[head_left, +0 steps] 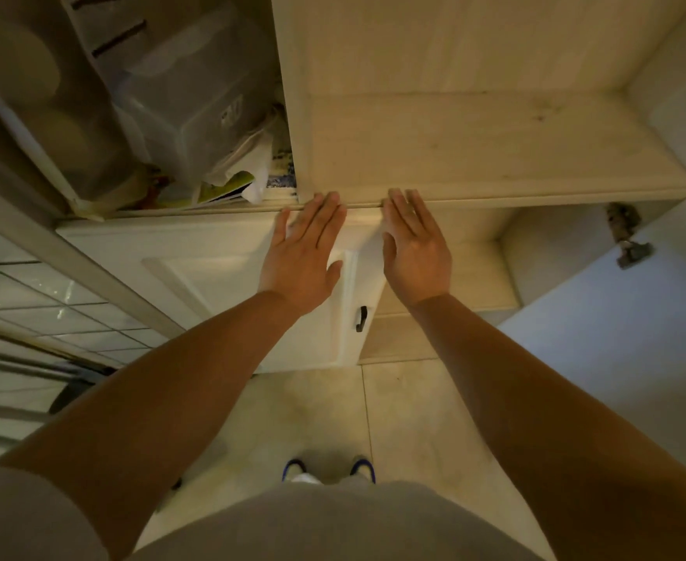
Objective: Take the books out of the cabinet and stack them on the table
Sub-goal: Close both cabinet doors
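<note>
I stand facing a pale wooden cabinet (495, 192). Its right upper shelf (474, 147) lies bare, with no books on it. My left hand (304, 253) and my right hand (414, 244) are both flat and open, fingers stretched forward, fingertips at the front lip of that shelf. Neither hand holds anything. In the left compartment, a few book or magazine edges (280, 172) show beside crumpled paper and a clear plastic box (195, 115). No table is in view.
Below the shelf a white lower door (211, 285) with a black handle (360, 318) is shut. The lower right compartment stands open, its door (616, 342) swung out on a metal hinge (626, 240). Pale floor tiles and my shoes (329, 469) lie below.
</note>
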